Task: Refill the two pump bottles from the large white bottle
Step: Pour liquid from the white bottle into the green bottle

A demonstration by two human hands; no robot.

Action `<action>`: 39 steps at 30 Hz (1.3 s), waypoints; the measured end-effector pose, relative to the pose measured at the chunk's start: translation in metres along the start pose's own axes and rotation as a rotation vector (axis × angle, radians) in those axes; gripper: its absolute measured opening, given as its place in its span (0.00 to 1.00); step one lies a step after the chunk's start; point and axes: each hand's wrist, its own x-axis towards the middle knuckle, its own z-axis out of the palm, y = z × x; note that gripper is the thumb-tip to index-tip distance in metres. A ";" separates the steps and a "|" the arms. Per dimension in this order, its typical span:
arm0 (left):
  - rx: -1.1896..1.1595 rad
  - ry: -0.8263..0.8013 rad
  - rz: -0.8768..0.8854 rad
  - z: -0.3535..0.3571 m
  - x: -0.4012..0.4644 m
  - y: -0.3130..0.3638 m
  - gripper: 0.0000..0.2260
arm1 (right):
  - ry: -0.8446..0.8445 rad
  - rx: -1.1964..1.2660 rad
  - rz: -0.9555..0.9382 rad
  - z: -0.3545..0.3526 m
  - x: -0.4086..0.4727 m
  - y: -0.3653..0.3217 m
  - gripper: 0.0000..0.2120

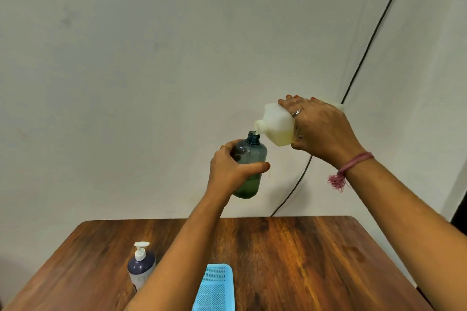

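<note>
1. Large white bottle [279,125] sits tipped almost on its side in our right hand [319,129], raised well above the table [303,260]; our fingers wrap over its top and our thumb curls beneath, and pale yellowish liquid pools in its lower side.
2. Its open neck points left, just over the open mouth of the tinted pump bottle [249,166].
3. Our left hand [228,171] grips that tinted bottle around the middle, thumb across the front and fingers behind; it is upright, its pump off, and green liquid fills the part below our thumb.
4. Far below our fingers, the second pump bottle [141,266], dark with a white pump, stands on the table, left of a blue mesh tray [214,288].
</note>
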 end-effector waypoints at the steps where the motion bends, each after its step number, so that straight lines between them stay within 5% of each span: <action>1: 0.001 -0.001 0.001 0.000 0.000 0.000 0.33 | 0.003 -0.001 -0.001 0.000 0.000 0.000 0.41; 39: -0.022 0.004 -0.006 0.002 0.000 0.000 0.32 | -0.008 -0.002 0.004 0.000 0.000 0.001 0.41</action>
